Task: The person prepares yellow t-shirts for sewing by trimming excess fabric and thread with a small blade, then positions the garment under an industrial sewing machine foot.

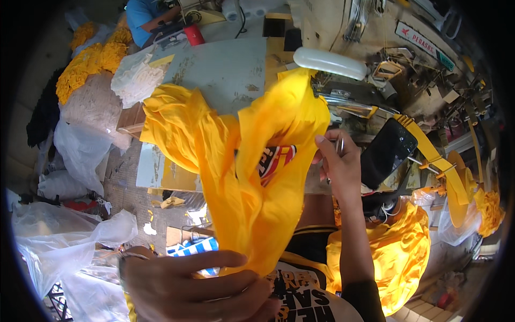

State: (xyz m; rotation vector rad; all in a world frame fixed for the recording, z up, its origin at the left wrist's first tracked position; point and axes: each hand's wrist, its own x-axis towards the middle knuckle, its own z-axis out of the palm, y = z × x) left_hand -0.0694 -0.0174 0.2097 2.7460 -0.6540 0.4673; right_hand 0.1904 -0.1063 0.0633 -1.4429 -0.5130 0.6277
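Observation:
A yellow shirt (257,209) hangs in loose folds before me, its upper part blurred. A black, red and white print (276,161) shows within its folds. My left hand (198,284) is closed on the shirt's lower end, close to the camera. At the shirt's right edge, my right hand (340,163) is raised with its fingers closed round a small shiny metal tool (340,144), whose kind I cannot make out. Its thumb and fingertips are beside the cloth; whether they pinch it is unclear.
Behind the shirt is a worn grey worktable (225,64). A sewing machine with a white rounded lamp (330,63) stands at the right, near a black phone (389,150). Yellow cloth (381,252) drapes beside my lap. Clear plastic bags (59,236) lie left; a co-worker's blue sleeve (138,19) shows far left.

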